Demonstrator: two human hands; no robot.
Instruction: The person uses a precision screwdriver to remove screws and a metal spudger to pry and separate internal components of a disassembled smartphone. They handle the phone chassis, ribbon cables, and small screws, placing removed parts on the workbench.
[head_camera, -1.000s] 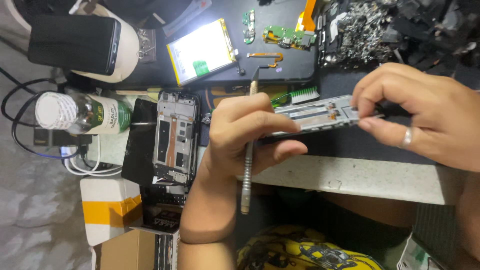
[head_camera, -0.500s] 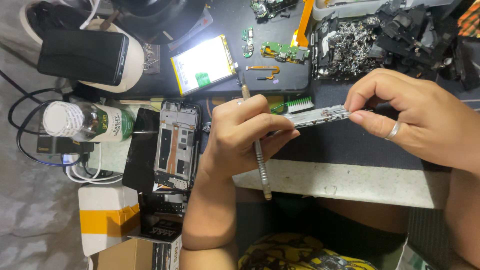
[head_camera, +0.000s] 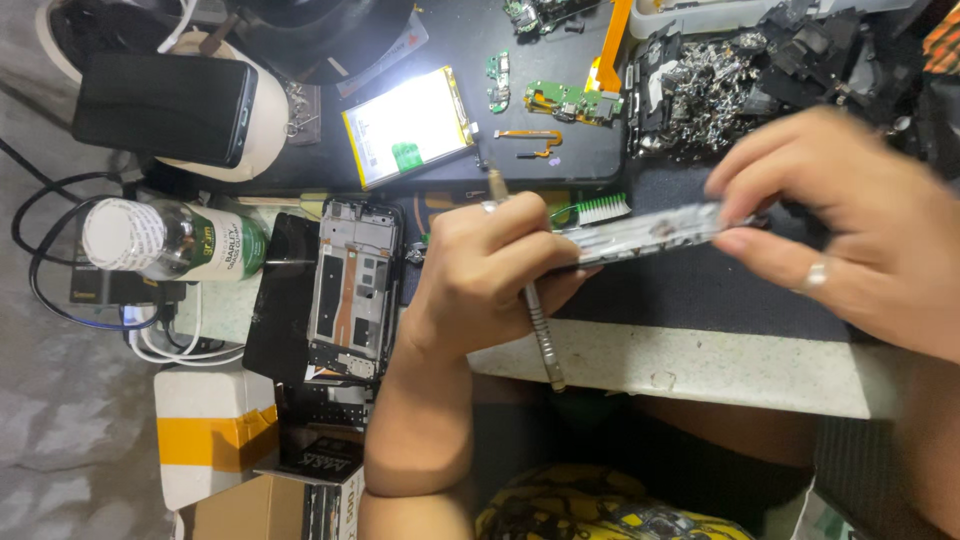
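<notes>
The phone frame (head_camera: 650, 235) stays gripped by both hands, right hand (head_camera: 850, 230) now raised, left hand (head_camera: 490, 270) clutching a tool (head_camera: 540, 330).

Bare metal phone frame (head_camera: 650, 232), knurled metal tool (head_camera: 540, 330), matt black mat (head_camera: 690, 290) over speckled stone bench (head_camera: 700, 370).

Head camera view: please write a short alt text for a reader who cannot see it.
Two hands hold a flat phone frame above a dark work mat; the left hand also grips a thin metal tool. An opened phone, a battery and a bottle lie nearby.
</notes>
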